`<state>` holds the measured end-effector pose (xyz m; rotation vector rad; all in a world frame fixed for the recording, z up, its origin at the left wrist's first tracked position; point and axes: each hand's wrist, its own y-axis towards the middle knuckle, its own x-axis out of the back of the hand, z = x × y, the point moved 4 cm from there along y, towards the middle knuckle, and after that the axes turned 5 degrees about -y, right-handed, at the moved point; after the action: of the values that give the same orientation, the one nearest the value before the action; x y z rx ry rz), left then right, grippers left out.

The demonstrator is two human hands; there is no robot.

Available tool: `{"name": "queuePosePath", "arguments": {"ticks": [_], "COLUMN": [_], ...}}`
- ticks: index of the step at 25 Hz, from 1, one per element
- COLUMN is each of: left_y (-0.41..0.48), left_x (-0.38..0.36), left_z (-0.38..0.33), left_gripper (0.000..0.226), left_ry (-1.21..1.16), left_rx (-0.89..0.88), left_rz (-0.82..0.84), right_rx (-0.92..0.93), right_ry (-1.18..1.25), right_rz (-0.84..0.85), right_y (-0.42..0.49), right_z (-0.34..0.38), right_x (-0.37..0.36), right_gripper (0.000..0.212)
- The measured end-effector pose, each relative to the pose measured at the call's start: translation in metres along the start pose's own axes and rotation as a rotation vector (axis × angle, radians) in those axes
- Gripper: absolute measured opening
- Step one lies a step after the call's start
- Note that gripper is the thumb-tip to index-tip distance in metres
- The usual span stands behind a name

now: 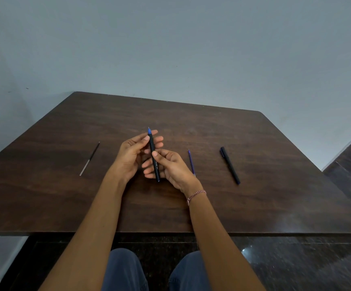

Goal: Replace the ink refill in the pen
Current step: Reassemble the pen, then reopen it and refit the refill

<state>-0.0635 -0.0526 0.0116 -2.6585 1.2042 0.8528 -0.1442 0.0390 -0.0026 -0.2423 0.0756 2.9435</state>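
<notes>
Pen [151,146] was held over the surface [65,196], long axis near-to-far, tip far: tip end pinched by the left hand [131,157], barrel gripped by the right hand [171,168], blue refill [191,162] just right.

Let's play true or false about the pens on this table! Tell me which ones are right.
1. The left hand and the right hand both hold the dark pen. True.
2. Its blue tip points toward the person. False: it points away, toward the wall.
3. A thin blue refill lies on the table, right of the hands. True.
4. The second pen stands upright in a cup. False: it lies flat on the table.
</notes>
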Motion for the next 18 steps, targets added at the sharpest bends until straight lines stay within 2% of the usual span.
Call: {"name": "queuePosePath", "arguments": {"ticks": [16, 18], "left_y": [-0.0015, -0.0019], "left_x": [0.01, 0.0115], "left_z": [-0.0048, -0.006], "left_gripper": [0.014, 0.019], "left_ry": [0.138, 0.118], "left_rx": [-0.126, -0.137], "left_rz": [-0.155, -0.182], "right_rx": [0.002, 0.014], "right_ry": [-0.066, -0.088], "right_rz": [0.021, 0.011], "right_y": [0.0046, 0.0049], "right_z": [-0.0061, -0.0061], "right_x": [0.0012, 0.001], "right_gripper": [0.012, 0.01]}}
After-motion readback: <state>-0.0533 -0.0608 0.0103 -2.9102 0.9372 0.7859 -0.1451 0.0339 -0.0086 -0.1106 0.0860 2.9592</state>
